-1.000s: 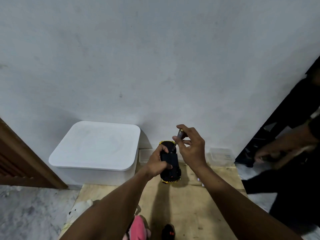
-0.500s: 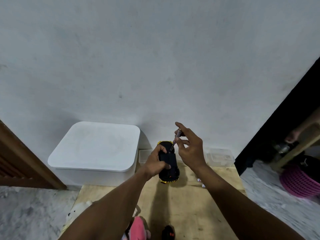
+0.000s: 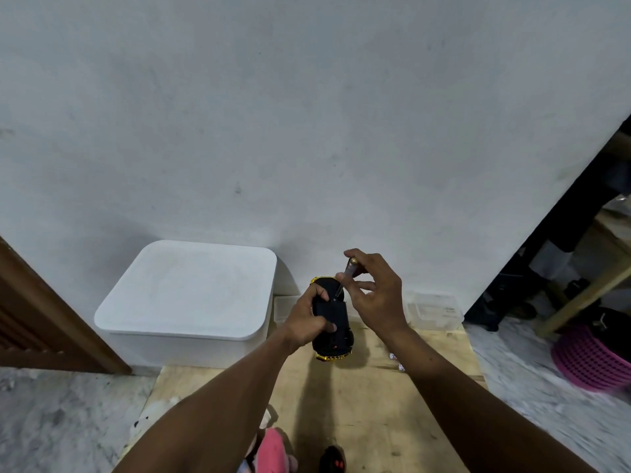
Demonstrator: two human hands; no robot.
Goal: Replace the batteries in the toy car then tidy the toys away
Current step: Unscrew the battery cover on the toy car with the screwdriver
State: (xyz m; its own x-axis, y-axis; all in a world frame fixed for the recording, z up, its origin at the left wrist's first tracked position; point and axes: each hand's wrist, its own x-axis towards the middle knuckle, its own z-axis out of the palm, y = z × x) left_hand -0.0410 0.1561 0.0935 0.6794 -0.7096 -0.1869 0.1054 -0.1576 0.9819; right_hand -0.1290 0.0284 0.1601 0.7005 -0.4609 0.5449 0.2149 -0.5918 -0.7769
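A plywood board (image 3: 375,421) lies on the grey marbled floor (image 3: 68,421) in front of you. Nearest you on it sit a pink toy (image 3: 273,452) and a small black thing (image 3: 333,460) with red spots, maybe a remote. Small bits (image 3: 396,361) lie toward its right edge. A white box (image 3: 191,302) and a clear tub (image 3: 435,310) stand at its far end; a pink basket (image 3: 590,363) rests on the floor.

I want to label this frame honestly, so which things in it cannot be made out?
All in the head view:
Where the screwdriver tip meets the toy car: too small, dark on dark, beside the left hand.
Contents of the white box: hidden by its lid.
Pink toy and black object: cut off by the bottom edge.
Small bits on the wooden board: too small to identify.
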